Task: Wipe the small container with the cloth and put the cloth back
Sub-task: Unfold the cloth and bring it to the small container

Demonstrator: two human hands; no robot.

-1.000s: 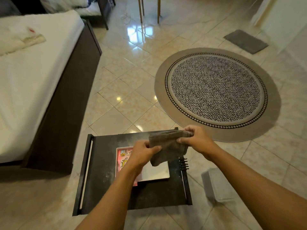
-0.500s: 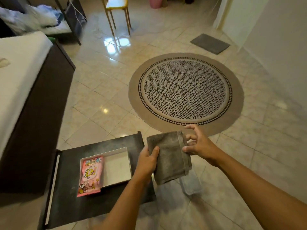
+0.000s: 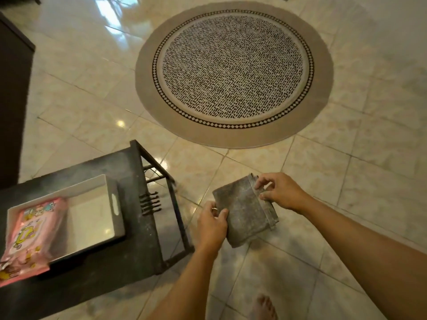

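While you hold the grey cloth (image 3: 245,210) low in the frame, right of centre, it hangs folded over the tiled floor (image 3: 346,181), well clear of the table. Your left hand (image 3: 213,225) pinches the cloth's lower left edge, thumb on top and fingers behind. Your right hand (image 3: 280,192) grips the upper right corner, fingertips (image 3: 260,184) closed on the hemmed border. Both grips are narrow and closed on the fabric.

Over at lower left, the small container (image 3: 113,204), a white open tray with a slot handle in its right wall, sits on the dark low table (image 3: 129,257). A pink printed packet (image 3: 30,236) lies in its left half and spills over the near rim; the right half of the container is bare. The table's right edge, with its metal frame and a row of short prongs (image 3: 150,203), stands between the cloth and the container.

A round patterned rug (image 3: 233,72) fills the upper middle of the frame, apart from the table and from your hands. Dark furniture (image 3: 11,100) runs down the left edge. Your bare foot (image 3: 264,307) shows at the bottom, just below the cloth.
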